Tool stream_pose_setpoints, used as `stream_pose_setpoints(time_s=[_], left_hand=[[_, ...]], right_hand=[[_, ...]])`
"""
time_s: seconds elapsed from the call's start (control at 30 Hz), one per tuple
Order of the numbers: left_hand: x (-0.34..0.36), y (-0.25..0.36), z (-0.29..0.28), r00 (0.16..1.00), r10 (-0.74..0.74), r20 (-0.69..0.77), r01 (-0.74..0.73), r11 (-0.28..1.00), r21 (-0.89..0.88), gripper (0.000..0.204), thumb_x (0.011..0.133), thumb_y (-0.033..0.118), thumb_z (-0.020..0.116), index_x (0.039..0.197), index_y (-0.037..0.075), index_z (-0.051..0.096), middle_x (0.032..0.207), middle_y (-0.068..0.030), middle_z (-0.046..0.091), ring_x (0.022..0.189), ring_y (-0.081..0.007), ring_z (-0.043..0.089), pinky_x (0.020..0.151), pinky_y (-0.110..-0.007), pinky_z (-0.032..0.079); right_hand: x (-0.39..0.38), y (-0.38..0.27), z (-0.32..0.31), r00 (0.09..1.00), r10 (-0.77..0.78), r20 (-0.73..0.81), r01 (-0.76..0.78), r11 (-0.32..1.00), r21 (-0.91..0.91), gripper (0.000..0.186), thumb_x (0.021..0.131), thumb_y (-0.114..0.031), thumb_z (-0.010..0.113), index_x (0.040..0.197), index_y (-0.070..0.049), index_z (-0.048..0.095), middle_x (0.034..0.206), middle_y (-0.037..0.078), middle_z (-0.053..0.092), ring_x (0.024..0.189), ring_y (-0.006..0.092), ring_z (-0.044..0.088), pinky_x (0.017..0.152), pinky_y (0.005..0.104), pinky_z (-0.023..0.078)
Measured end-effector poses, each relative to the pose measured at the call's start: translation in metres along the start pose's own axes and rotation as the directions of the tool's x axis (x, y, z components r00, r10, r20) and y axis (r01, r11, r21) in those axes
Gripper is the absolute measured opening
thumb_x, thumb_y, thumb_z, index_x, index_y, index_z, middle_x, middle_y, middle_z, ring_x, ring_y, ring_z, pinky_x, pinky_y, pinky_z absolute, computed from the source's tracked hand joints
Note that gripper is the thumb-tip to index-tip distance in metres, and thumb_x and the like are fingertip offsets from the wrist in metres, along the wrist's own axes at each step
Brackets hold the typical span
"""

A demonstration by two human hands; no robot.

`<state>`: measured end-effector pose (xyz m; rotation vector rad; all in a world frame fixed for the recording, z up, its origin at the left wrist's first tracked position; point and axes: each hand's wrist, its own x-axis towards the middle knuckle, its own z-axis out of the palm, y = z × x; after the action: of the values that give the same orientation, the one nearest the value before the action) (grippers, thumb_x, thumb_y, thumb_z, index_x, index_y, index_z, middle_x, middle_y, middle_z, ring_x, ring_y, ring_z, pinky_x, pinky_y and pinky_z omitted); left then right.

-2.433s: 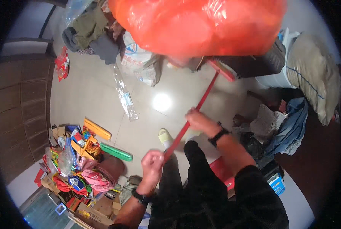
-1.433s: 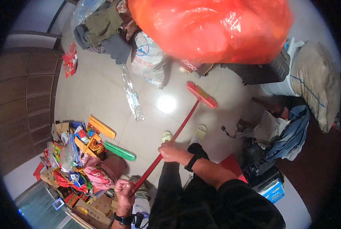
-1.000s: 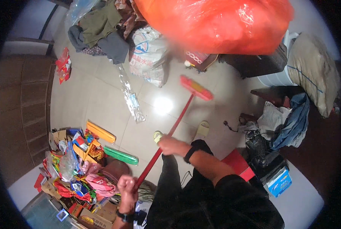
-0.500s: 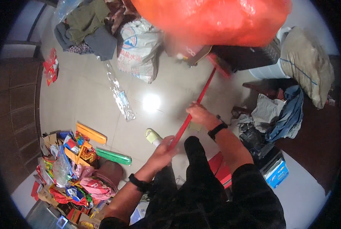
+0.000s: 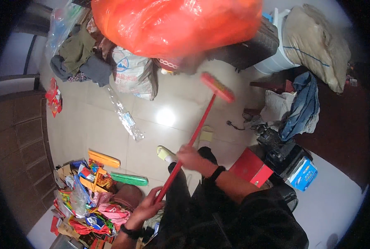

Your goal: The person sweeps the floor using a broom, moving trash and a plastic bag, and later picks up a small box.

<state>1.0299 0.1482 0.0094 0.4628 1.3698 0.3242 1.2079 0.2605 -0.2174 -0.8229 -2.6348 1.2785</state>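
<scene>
A red broom [image 5: 202,120] with a long handle slants across the middle, its wide red head [image 5: 218,87] at or just above the tiled floor. Nearer the head, my right hand [image 5: 191,159] is closed around the handle. Lower down, my left hand [image 5: 149,206] grips the handle close to its near end. The broom head is slightly blurred, and its underside is hidden. Below the handle are my feet in pale green slippers [image 5: 164,152].
A big orange-red plastic bag [image 5: 176,25] fills the top. A white woven sack [image 5: 134,74], clothes [image 5: 79,52] and a clear plastic wrapper [image 5: 124,114] lie left. Piled packaging [image 5: 87,195] sits lower left. On the right are jeans [image 5: 303,106], a red box [image 5: 251,166] and a black suitcase [image 5: 251,50].
The broom head has come back toward me and left, away from the dark suitcase. Both hands have drawn down and left with the handle. The view has shifted too.
</scene>
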Motion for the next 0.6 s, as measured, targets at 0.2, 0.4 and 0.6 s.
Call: stream_pose_setpoints(time_s=[0.2,0.4,0.6], left_hand=[[0.112,0.043,0.021,0.929,0.351,0.114,-0.331,0.93,-0.161,0.049,0.082,0.001,0.051,0.129,0.003,0.038,0.087,-0.0018,0.053,0.077,-0.0083,0.047,0.069,-0.021,0.041],[0.098,0.032,-0.003,0.979,0.203,0.031,-0.204,0.979,0.019,0.028,0.08,-0.004,0.05,0.108,0.001,0.057,0.103,-0.0071,0.06,0.096,-0.0146,0.054,0.086,-0.026,0.041],[-0.048,-0.035,-0.075,0.966,-0.064,-0.249,0.07,0.997,0.017,0.019,0.081,-0.003,0.044,0.088,0.002,0.061,0.075,-0.0001,0.056,0.067,-0.0064,0.047,0.06,-0.02,0.038]], right_hand=[[-0.026,0.089,-0.059,0.956,0.108,-0.273,-0.12,0.992,-0.03,0.017,0.068,-0.016,0.061,0.077,-0.003,0.058,0.087,0.023,0.056,0.089,0.0384,0.052,0.083,0.0485,0.04],[-0.002,0.087,-0.023,0.924,0.377,0.062,-0.382,0.915,0.13,0.022,0.071,-0.017,0.061,0.087,-0.001,0.06,0.083,0.022,0.061,0.087,0.038,0.059,0.082,0.0456,0.045],[0.078,-0.069,0.072,0.964,0.002,0.265,-0.015,0.999,0.047,0.008,0.06,-0.005,0.061,0.067,-0.001,0.058,0.074,0.021,0.057,0.076,0.0396,0.054,0.071,0.0465,0.043]])
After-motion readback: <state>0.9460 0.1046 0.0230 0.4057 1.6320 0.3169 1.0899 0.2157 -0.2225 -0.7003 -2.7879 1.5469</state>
